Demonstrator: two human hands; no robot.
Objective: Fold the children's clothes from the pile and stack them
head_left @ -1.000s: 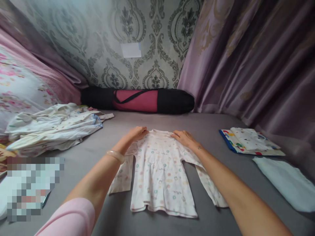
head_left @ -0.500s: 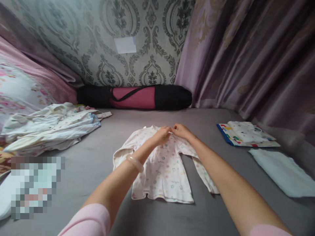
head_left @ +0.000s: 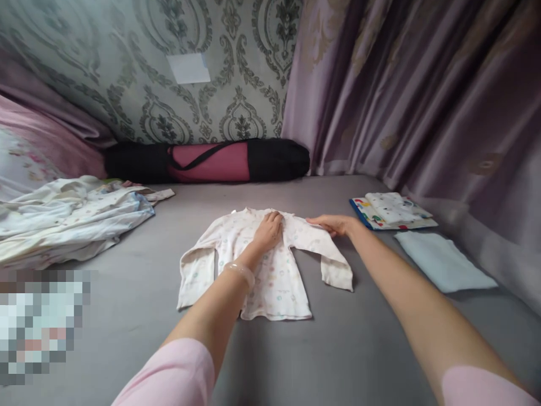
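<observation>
A small white long-sleeved shirt [head_left: 274, 276] with a pale print lies spread on the grey bed sheet, its collar away from me and both sleeves out to the sides. My left hand [head_left: 269, 230] rests on its upper chest below the collar, fingers laid against the cloth. At the shoulder of the right-hand sleeve, my right hand [head_left: 332, 224] has its thumb and fingers closed on the cloth's upper edge; some fingertips are hidden. That sleeve bends down toward its cuff [head_left: 338, 273].
A heap of light clothes [head_left: 80, 220] lies at left, near a blurred-out patch. Folded patterned cloths [head_left: 393, 210] and a pale folded cloth [head_left: 446, 260] sit at right. Along the back wall stretches a black and dark pink bag [head_left: 207, 160], beside purple curtains [head_left: 372, 84].
My hands were together at the collar and have parted: the left now lies on the chest, the right moved out along the shoulder. The right-hand sleeve has swung outward. The view has shifted right.
</observation>
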